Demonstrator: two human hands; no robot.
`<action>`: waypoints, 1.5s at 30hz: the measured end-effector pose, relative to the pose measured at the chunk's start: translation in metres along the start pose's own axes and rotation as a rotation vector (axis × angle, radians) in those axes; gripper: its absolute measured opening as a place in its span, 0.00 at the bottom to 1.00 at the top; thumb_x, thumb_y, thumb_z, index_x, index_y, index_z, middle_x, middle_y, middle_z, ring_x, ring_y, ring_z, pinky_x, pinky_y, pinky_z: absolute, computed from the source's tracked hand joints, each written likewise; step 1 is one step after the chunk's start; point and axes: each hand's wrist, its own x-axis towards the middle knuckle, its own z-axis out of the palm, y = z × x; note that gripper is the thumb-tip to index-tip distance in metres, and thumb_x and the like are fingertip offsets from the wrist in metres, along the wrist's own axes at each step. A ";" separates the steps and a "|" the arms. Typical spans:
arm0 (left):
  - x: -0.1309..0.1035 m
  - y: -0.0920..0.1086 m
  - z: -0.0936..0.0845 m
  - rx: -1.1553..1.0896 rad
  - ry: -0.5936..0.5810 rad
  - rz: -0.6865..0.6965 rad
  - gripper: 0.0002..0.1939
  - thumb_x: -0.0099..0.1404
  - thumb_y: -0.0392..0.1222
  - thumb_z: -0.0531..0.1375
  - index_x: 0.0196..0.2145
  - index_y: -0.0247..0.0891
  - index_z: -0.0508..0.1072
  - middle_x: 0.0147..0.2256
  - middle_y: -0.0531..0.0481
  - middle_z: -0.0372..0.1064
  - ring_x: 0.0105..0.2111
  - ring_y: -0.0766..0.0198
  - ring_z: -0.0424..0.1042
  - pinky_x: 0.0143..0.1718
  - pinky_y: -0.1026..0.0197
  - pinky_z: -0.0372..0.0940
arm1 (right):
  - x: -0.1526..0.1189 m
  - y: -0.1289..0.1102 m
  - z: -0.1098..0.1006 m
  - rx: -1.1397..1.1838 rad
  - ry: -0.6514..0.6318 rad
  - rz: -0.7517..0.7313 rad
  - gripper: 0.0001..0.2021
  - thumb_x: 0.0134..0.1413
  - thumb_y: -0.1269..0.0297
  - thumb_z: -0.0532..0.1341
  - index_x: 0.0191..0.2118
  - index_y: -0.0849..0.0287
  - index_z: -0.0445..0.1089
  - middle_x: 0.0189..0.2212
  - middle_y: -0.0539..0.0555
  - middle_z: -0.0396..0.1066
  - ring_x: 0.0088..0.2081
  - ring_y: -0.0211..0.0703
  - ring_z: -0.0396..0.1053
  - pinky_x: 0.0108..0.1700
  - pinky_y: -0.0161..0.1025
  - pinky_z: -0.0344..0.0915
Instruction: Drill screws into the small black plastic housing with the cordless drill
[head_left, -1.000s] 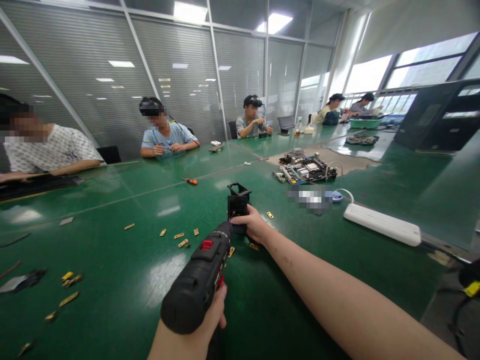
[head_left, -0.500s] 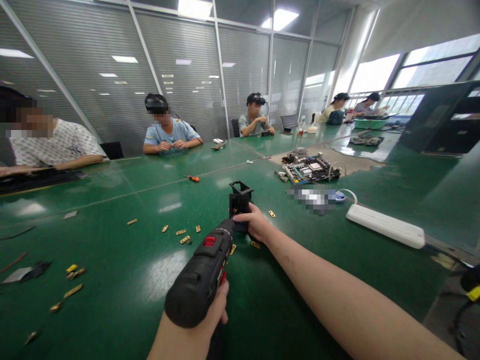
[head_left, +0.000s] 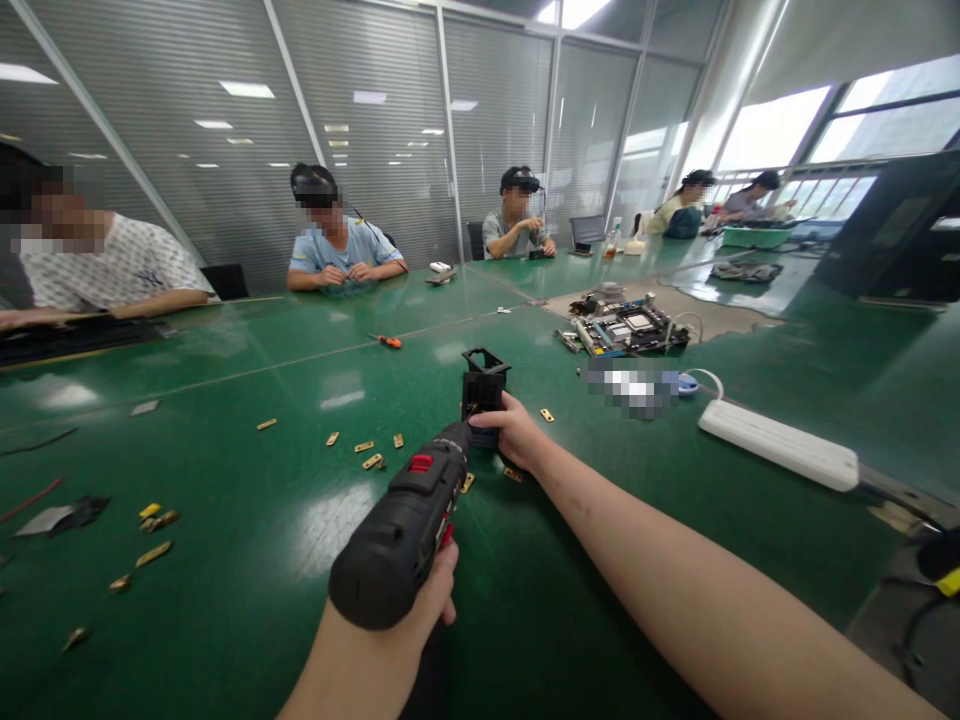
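Note:
My left hand (head_left: 442,585) is wrapped round the handle of a black and red power drill (head_left: 401,530), which points away from me. Its chuck is up against a black plastic part (head_left: 482,395); the drill's tip is too small to make out. My right hand (head_left: 517,430) grips this part from the right, its fingers closed at the near side. Just behind the part stands a black open frame (head_left: 485,362); whether the two are joined I cannot tell. Small brass plates (head_left: 373,461) lie to the left, and another brass plate (head_left: 547,415) lies right of my hand.
An orange screwdriver (head_left: 389,342) lies farther back. At the right are a circuit board (head_left: 634,328) and a white power strip (head_left: 776,445). More brass pieces (head_left: 154,553) lie at the left. Several people sit across the green table (head_left: 247,620).
The view has tilted slightly downward, so the surroundings sit a little higher. Both hands keep their hold on the drill and the black part.

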 end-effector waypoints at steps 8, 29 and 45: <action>-0.001 0.010 -0.010 0.010 -0.128 -0.064 0.22 0.68 0.60 0.62 0.20 0.49 0.75 0.22 0.52 0.79 0.30 0.47 0.82 0.42 0.49 0.73 | 0.002 0.000 0.000 -0.001 0.011 -0.005 0.24 0.23 0.71 0.77 0.36 0.55 0.75 0.33 0.49 0.80 0.38 0.49 0.76 0.49 0.49 0.74; -0.002 0.009 -0.010 0.014 -0.131 -0.018 0.18 0.69 0.58 0.60 0.27 0.48 0.78 0.22 0.58 0.76 0.28 0.52 0.77 0.44 0.49 0.67 | 0.002 0.000 -0.004 -0.009 0.000 -0.013 0.25 0.27 0.70 0.76 0.39 0.55 0.73 0.34 0.48 0.80 0.38 0.48 0.76 0.46 0.47 0.73; 0.001 -0.001 -0.010 0.030 -0.143 -0.017 0.23 0.69 0.62 0.61 0.23 0.47 0.78 0.24 0.54 0.79 0.31 0.50 0.80 0.45 0.48 0.69 | 0.003 0.001 -0.004 0.021 0.008 -0.008 0.24 0.26 0.70 0.76 0.38 0.55 0.74 0.30 0.47 0.79 0.35 0.46 0.76 0.43 0.45 0.73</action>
